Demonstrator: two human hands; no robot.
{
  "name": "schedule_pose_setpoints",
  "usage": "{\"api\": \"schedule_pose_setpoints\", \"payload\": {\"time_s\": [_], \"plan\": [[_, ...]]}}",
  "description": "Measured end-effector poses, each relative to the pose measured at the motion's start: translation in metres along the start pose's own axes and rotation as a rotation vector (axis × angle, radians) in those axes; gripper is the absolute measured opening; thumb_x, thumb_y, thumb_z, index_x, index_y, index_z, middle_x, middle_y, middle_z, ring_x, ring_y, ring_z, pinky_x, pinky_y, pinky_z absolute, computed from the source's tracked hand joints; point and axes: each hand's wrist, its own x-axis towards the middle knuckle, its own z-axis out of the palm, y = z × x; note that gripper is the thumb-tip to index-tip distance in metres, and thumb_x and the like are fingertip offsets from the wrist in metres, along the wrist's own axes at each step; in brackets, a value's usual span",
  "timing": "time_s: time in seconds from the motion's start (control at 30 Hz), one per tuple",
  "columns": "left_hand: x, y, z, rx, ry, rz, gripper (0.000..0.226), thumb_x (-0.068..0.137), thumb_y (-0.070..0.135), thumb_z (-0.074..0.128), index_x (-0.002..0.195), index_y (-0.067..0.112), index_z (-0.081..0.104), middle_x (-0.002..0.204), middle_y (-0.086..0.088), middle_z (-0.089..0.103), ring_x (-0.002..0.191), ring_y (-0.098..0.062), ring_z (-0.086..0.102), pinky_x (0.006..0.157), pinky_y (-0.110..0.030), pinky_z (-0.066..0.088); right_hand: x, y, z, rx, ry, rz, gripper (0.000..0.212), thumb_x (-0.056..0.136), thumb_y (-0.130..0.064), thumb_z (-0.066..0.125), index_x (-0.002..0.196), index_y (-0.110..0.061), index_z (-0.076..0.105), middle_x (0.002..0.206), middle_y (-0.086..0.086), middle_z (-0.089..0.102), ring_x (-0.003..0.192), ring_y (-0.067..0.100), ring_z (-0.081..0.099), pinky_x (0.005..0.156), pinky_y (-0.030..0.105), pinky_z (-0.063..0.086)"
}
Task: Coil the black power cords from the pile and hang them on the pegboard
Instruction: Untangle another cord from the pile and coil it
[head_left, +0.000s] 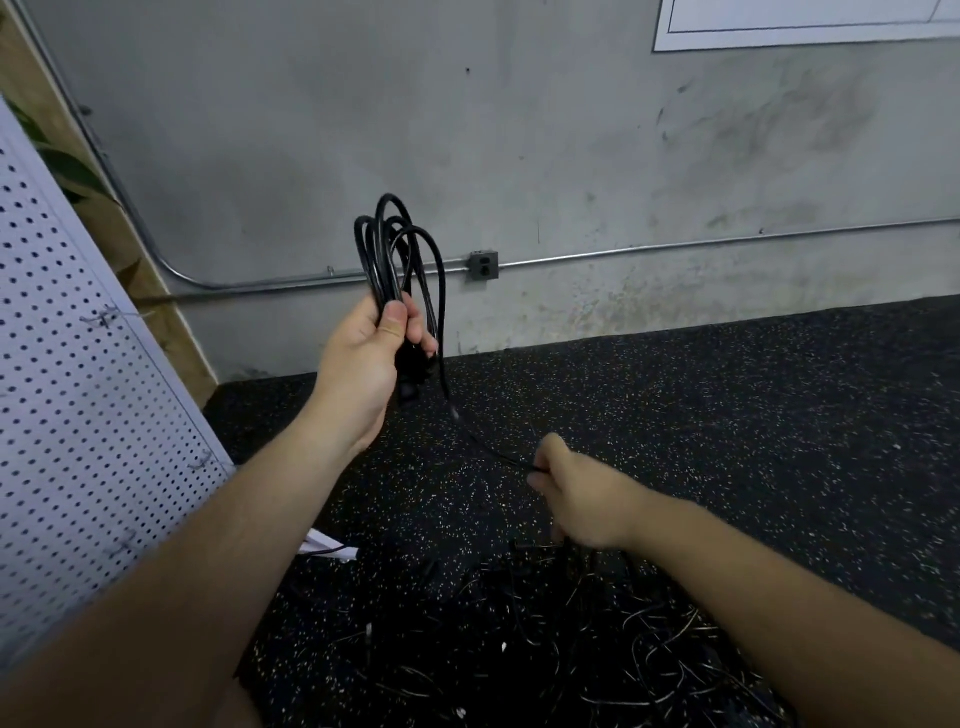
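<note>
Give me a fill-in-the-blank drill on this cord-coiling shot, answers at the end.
1. The left hand grips the coiled cord, whose colour is ____.
2. The right hand pinches the strand leading up to the ____ hand.
3. The cord pile lies on the floor just below the ____ hand.
4. The pegboard stands on the person's ____ side.
Missing words: black; left; right; left.
</note>
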Motion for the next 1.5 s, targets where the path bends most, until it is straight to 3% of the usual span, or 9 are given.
{"api": "schedule_pose_setpoints", "payload": {"time_s": [0.13, 0.3, 0.4, 0.67, 0.8, 0.9, 1.07, 1.3, 1.5], "plan": [[0.001, -0.004, 0.000, 0.140, -0.024, -0.020, 0.022, 0.110, 0.018, 0.039, 0.098, 0.016, 0.058, 0.070, 0.011, 0.059, 0.074, -0.010, 0.065, 0.075, -0.025, 0.053, -0.021, -0.019, -0.032, -0.152, 0.212, -0.203, 0.011, 0.107, -0.031, 0.047, 0.107, -0.022, 0.054, 0.073, -0.005, 0.058, 0.056, 0.010, 0.049, 0.051, 0.028, 0.038], [-0.012, -0.003, 0.014, 0.301, -0.210, -0.034, 0.022, 0.109, 0.018, 0.041, 0.098, 0.015, 0.059, 0.077, 0.007, 0.071, 0.083, -0.016, 0.072, 0.085, -0.035, 0.056, -0.033, -0.033, -0.057, -0.153, 0.460, -0.390, 0.015, 0.101, -0.038, 0.057, 0.109, -0.033, 0.068, 0.099, -0.012, 0.066, 0.088, 0.009, 0.061, 0.074, 0.031, 0.052], [-0.023, -0.003, 0.027, 0.321, -0.341, -0.089, 0.022, 0.107, 0.018, 0.043, 0.100, 0.009, 0.062, 0.086, 0.003, 0.076, 0.082, -0.015, 0.073, 0.077, -0.026, 0.057, -0.033, -0.041, -0.064, -0.048, 0.553, -0.331, 0.015, 0.098, -0.039, 0.063, 0.105, -0.026, 0.066, 0.095, -0.012, 0.066, 0.086, 0.008, 0.060, 0.074, 0.031, 0.050], [-0.031, -0.009, 0.040, 0.206, -0.497, -0.220, 0.030, 0.096, 0.031, 0.052, 0.107, 0.007, 0.066, 0.075, 0.001, 0.064, 0.069, -0.017, 0.060, 0.074, -0.033, 0.049, -0.031, -0.045, -0.077, 0.168, 0.763, -0.124, 0.041, 0.080, -0.048, 0.081, 0.093, -0.018, 0.056, 0.076, -0.011, 0.059, 0.066, 0.002, 0.053, 0.055, 0.018, 0.039], [-0.034, -0.010, 0.046, -0.016, -0.519, -0.245, 0.024, 0.095, 0.024, 0.051, 0.100, 0.001, 0.058, 0.068, 0.002, 0.051, 0.061, -0.013, 0.048, 0.070, -0.032, 0.048, -0.032, -0.038, -0.078, 0.298, 0.725, -0.115, 0.042, 0.082, -0.050, 0.078, 0.093, -0.018, 0.054, 0.077, -0.004, 0.062, 0.064, 0.007, 0.053, 0.059, 0.026, 0.044], [-0.024, -0.002, 0.041, -0.229, -0.400, -0.246, 0.018, 0.097, 0.022, 0.047, 0.099, 0.006, 0.055, 0.067, 0.004, 0.047, 0.059, -0.011, 0.044, 0.070, -0.031, 0.047, -0.033, -0.016, -0.076, 0.515, 0.496, -0.134, 0.028, 0.098, -0.041, 0.062, 0.093, -0.014, 0.054, 0.068, -0.003, 0.063, 0.054, 0.011, 0.055, 0.057, 0.037, 0.051], [-0.002, 0.011, 0.016, -0.392, -0.214, -0.235, 0.019, 0.106, 0.023, 0.038, 0.098, 0.013, 0.052, 0.069, 0.008, 0.043, 0.059, -0.007, 0.040, 0.069, -0.027, 0.048, -0.038, 0.014, -0.060, 0.455, 0.228, -0.146, 0.045, 0.101, -0.055, 0.042, 0.091, -0.018, 0.066, 0.074, -0.004, 0.064, 0.077, 0.012, 0.063, 0.088, 0.040, 0.050], [-0.006, 0.007, 0.018, -0.294, -0.198, -0.261, 0.020, 0.108, 0.020, 0.037, 0.101, 0.010, 0.053, 0.070, 0.006, 0.045, 0.061, -0.008, 0.044, 0.075, -0.032, 0.044, -0.032, 0.014, -0.052, 0.445, 0.361, -0.191, 0.020, 0.106, -0.032, 0.049, 0.094, -0.034, 0.064, 0.072, -0.010, 0.055, 0.072, 0.011, 0.057, 0.085, 0.058, 0.055], [-0.017, 0.009, 0.031, -0.426, -0.339, -0.310, 0.015, 0.102, 0.024, 0.042, 0.100, 0.013, 0.051, 0.071, 0.006, 0.041, 0.060, -0.009, 0.040, 0.071, -0.030, 0.049, -0.025, -0.015, -0.048, 0.480, 0.469, -0.184, 0.014, 0.105, -0.028, 0.052, 0.095, -0.022, 0.061, 0.072, -0.004, 0.054, 0.068, 0.015, 0.051, 0.077, 0.057, 0.054]]}}
